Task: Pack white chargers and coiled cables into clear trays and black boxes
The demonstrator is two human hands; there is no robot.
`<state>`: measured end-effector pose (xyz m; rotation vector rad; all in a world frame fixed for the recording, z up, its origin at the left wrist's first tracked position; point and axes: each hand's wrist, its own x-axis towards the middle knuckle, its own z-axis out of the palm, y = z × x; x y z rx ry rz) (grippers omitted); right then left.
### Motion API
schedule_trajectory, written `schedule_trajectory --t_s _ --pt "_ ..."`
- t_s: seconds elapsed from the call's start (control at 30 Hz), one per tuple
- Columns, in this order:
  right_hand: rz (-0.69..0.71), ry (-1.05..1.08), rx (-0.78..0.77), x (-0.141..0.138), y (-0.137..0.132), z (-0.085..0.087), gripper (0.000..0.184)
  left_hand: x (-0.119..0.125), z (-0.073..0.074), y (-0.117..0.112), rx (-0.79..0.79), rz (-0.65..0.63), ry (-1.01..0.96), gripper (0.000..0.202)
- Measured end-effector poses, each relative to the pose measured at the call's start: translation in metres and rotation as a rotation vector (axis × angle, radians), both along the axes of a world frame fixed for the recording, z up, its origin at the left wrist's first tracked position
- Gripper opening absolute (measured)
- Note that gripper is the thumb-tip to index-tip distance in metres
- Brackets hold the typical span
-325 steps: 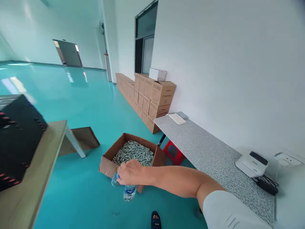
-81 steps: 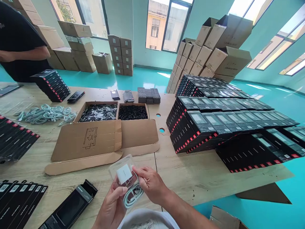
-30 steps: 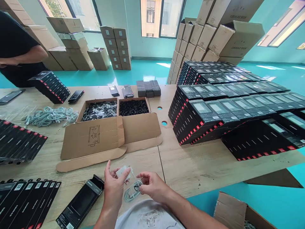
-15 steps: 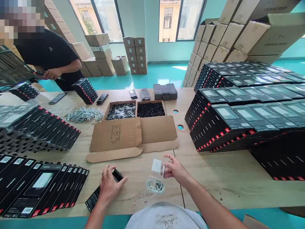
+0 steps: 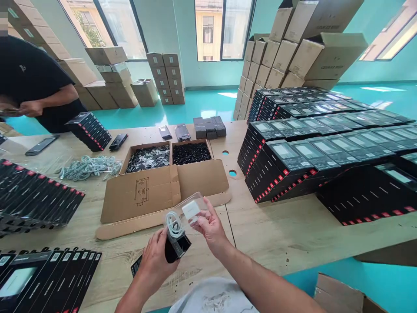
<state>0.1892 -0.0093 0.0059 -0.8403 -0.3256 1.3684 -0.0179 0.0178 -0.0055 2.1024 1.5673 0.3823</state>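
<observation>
My left hand is closed round a slim black box, holding it up with its open end toward me above the wooden table. My right hand pinches a clear plastic tray that carries a white charger and a coiled white cable. The tray's cable end sits at the mouth of the black box.
An open cardboard carton with black and silvery parts lies ahead. Stacks of black boxes fill the right side, more rows the left. Loose cables lie at left. A person in black stands at far left.
My left hand picked the black box up off the table. My right hand raised the tray with charger and cable and brought it to the box's open end.
</observation>
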Motion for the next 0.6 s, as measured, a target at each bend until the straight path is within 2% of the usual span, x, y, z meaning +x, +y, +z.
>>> schedule_trajectory --t_s 0.13,0.3,0.47,0.6 --pt "-0.096 -0.098 0.017 0.011 0.0 -0.007 0.089 0.013 0.009 -0.004 0.191 -0.075 0.037 0.083" --pt "-0.09 -0.253 -0.006 0.023 -0.013 -0.008 0.084 0.014 0.006 -0.003 0.317 -0.104 0.113 0.082" --pt "-0.022 -0.359 -0.006 0.029 -0.025 -0.005 0.074 0.018 0.007 -0.004 0.309 -0.153 0.077 0.083" --pt "0.071 -0.392 -0.037 0.034 -0.034 0.002 0.075 0.026 0.012 -0.008 0.193 -0.185 -0.043 0.087"
